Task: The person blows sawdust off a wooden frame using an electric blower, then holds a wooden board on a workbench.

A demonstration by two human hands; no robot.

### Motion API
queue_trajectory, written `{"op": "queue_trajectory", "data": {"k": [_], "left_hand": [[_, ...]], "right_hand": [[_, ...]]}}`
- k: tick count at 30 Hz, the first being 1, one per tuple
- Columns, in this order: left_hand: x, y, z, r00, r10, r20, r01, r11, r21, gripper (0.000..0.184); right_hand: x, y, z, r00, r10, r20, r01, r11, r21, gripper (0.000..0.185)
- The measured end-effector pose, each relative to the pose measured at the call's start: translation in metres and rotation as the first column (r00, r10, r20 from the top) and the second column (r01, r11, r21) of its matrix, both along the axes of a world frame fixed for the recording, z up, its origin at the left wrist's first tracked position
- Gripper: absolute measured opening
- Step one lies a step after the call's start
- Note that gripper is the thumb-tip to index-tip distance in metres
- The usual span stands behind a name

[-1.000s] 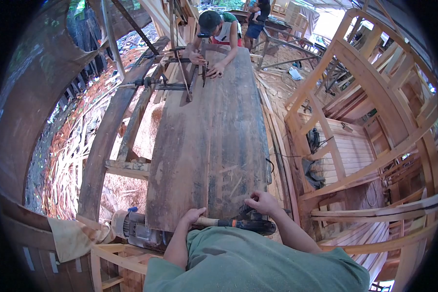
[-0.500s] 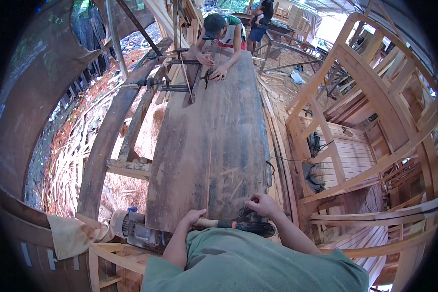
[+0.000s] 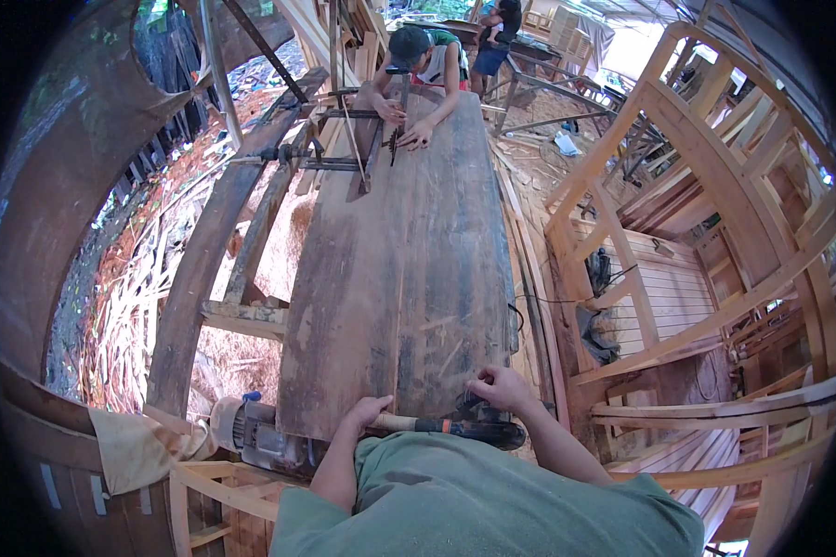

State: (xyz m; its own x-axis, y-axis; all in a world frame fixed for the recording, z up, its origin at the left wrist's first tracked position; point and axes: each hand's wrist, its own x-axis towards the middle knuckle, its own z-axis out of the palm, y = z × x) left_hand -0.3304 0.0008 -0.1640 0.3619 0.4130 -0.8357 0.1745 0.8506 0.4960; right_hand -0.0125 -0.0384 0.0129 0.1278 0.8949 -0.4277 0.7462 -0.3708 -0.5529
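Note:
My left hand (image 3: 368, 410) rests at the near edge of the wide wooden board (image 3: 362, 306), beside the pale wooden handle (image 3: 392, 423) of a tool. Its fingers are mostly hidden, so its grip is unclear. My right hand (image 3: 500, 386) is curled above the board's near right corner, fingers bent together. A dark object shows just under those fingers; whether they hold it cannot be made out. Against my green shirt, a black tool body with an orange band (image 3: 464, 431) lies across the board's front end.
At the board's far end a co-worker (image 3: 427, 70) leans over, hands on a dark toothed piece (image 3: 395, 146). Clamps (image 3: 334, 167) sit along the left side. A motor (image 3: 251, 432) stands at lower left, wooden frames (image 3: 622, 306) at right. Another person (image 3: 494, 46) stands behind.
The co-worker's hands have shifted very slightly at the far end. My own hands keep nearly the same place and pose.

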Motion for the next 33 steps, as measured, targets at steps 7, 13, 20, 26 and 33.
{"op": "queue_trajectory", "data": {"k": [7,13,20,26,33], "left_hand": [[-0.001,0.0,0.001,1.0,-0.017,0.023,0.017,1.0,0.001,0.041],[-0.001,-0.001,0.007,0.999,0.015,0.028,-0.015,1.0,-0.014,0.043],[-0.001,-0.001,0.005,0.998,0.021,0.057,-0.02,1.0,-0.012,0.044],[-0.001,-0.001,0.003,0.999,0.014,0.029,-0.014,1.0,0.016,0.044],[-0.001,-0.002,-0.003,1.0,-0.002,0.031,0.001,1.0,0.031,0.045]], "right_hand": [[-0.001,0.002,0.004,0.999,0.033,0.034,-0.033,0.999,-0.01,0.055],[0.0,0.003,0.007,0.999,0.032,0.009,-0.032,0.996,-0.085,0.059],[0.002,0.001,-0.002,1.0,0.009,-0.005,-0.009,1.0,-0.029,0.055],[-0.001,0.002,0.006,1.0,0.017,0.009,-0.017,0.999,-0.031,0.055],[-0.002,0.001,0.006,1.0,0.016,0.02,-0.015,0.999,-0.03,0.054]]}}
